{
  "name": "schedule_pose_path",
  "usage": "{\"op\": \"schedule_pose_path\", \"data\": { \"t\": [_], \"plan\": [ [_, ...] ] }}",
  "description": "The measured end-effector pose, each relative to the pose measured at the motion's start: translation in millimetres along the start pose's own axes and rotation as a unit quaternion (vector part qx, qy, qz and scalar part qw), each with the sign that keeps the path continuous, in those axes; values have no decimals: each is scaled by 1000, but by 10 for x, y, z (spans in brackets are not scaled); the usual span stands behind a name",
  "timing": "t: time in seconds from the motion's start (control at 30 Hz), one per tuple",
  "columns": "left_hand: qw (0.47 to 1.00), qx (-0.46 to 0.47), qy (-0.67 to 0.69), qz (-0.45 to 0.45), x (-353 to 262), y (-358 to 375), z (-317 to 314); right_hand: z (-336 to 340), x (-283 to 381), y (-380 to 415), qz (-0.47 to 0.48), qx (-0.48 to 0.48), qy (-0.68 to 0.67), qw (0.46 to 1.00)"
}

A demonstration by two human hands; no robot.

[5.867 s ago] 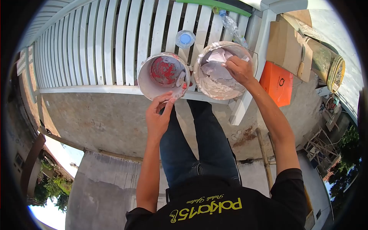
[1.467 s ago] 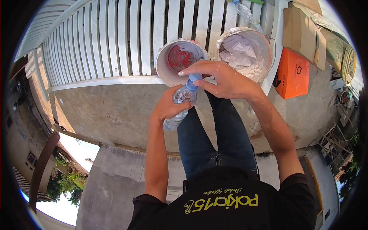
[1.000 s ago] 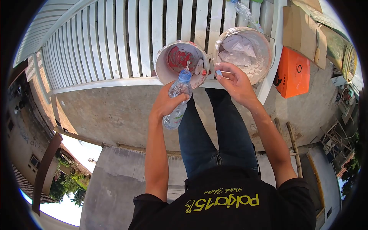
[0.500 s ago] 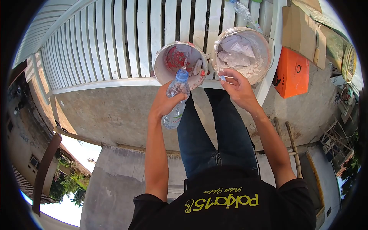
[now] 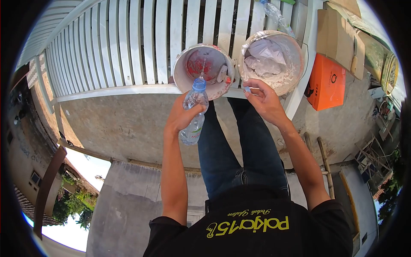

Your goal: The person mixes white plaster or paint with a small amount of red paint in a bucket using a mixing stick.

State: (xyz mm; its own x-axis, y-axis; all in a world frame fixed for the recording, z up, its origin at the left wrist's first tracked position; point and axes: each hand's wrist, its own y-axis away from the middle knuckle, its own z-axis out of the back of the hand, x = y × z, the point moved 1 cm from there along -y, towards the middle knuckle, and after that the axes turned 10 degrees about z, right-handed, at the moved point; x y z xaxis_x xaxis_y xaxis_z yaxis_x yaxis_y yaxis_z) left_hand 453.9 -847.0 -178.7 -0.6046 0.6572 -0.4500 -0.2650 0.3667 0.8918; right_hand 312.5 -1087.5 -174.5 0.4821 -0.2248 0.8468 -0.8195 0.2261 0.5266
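Note:
My left hand (image 5: 183, 112) is wrapped round a clear plastic water bottle (image 5: 195, 125), its mouth tipped toward the left bucket (image 5: 180, 77). A thin stream of water runs from the mouth into that bucket, which has red and whitish stains inside. A pale tool handle with a red tip (image 5: 222, 73) leans inside it. My right hand (image 5: 266, 103) pinches a small light-blue bottle cap (image 5: 247, 90) in front of the right bucket (image 5: 295, 73). Inside this one, a crumpled white plastic bag (image 5: 265, 55) is visible.
Both buckets stand on a white slatted bench (image 5: 124, 47). A second plastic bottle (image 5: 276, 15) lies on the slats behind the right bucket. To the right are an orange box (image 5: 326, 83) and a cardboard box (image 5: 336, 40). Bamboo poles (image 5: 326, 165) lie on the right.
The bottle has shifted slightly to the left, and water keeps running from it. My right hand stays near the right bucket with the cap. The view has moved a little.

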Motion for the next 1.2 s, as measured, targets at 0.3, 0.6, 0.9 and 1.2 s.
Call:
{"op": "schedule_pose_path", "data": {
  "t": [0.3,0.6,0.9,1.2],
  "plan": [
    [1000,-12,6,-1,14,36,31,-30,-48,-10,3,4,1,1000],
    [1000,-16,18,3,27,58,31,-56,-53,-8,-4,4,3,1000],
    [1000,-10,12,3,-21,61,-3,-60,-105,1,4,-1,9,1000],
    [1000,9,-17,-5,43,-34,-81,-67,-140,-2,2,3,6,1000]
  ]
}}
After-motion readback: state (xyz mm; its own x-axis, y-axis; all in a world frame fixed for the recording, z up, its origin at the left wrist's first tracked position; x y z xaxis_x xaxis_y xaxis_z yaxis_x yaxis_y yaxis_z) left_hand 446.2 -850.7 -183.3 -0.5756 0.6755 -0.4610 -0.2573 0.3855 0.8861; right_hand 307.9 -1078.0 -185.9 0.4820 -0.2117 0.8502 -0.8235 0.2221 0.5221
